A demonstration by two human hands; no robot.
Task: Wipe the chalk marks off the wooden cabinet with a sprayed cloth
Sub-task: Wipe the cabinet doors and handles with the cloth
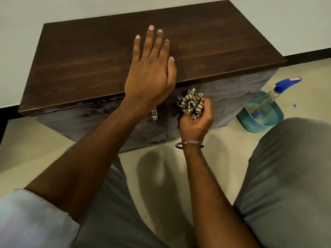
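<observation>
A low dark wooden cabinet stands against the wall, its two front doors smeared with pale streaks. My left hand lies flat and open on the cabinet's top near the front edge. My right hand is closed around a bunched striped cloth, pressed against the right door just under the top edge. A clear door handle shows below my left wrist.
A spray bottle with a blue trigger head leans in a teal mesh basket on the tiled floor, right of the cabinet. A small blue bit lies on the floor beyond. My knees in grey trousers frame the foreground.
</observation>
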